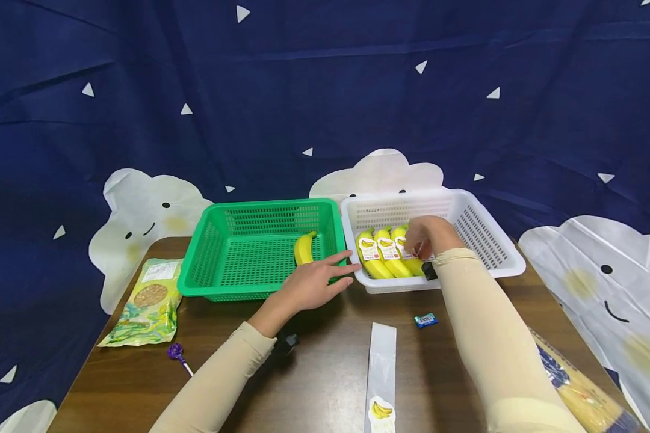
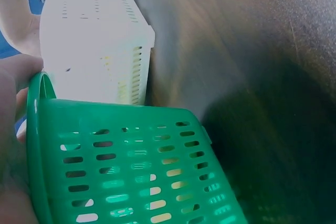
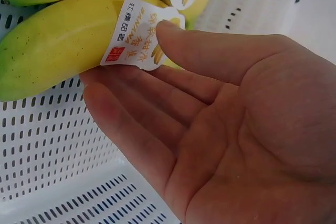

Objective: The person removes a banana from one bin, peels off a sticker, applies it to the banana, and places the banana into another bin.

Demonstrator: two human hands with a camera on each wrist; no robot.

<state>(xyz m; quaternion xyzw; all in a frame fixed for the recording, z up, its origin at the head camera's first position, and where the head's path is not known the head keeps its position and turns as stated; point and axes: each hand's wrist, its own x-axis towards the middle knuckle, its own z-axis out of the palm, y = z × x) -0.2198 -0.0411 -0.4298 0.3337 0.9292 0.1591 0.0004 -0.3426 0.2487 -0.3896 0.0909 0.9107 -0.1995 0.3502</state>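
Observation:
My right hand (image 1: pixel 434 233) reaches into the white basket (image 1: pixel 498 243), at the rightmost of three yellow bananas (image 1: pixel 376 269) lying side by side. In the right wrist view, its thumb touches the edge of the white label (image 3: pixel 137 35) on that banana (image 3: pixel 58 40), and the fingers tuck along its underside. Each of the three carries a label with a banana picture. My left hand (image 1: pixel 315 284), fingers spread and fairly straight, rests at the near right corner of the green basket (image 1: pixel 216 293), fingertips by the white rim. A single banana (image 1: pixel 304 248) without a visible label lies in the green basket.
On the brown table (image 1: pixel 325 373) lies a pale strip (image 1: pixel 381 355) with a banana sticker (image 1: pixel 381 410) at its near end. Around are a small blue wrapped candy (image 1: pixel 425 320), a purple lollipop (image 1: pixel 176 352), a yellow-green food bag (image 1: pixel 148 304) and a long clear package (image 1: pixel 585 391).

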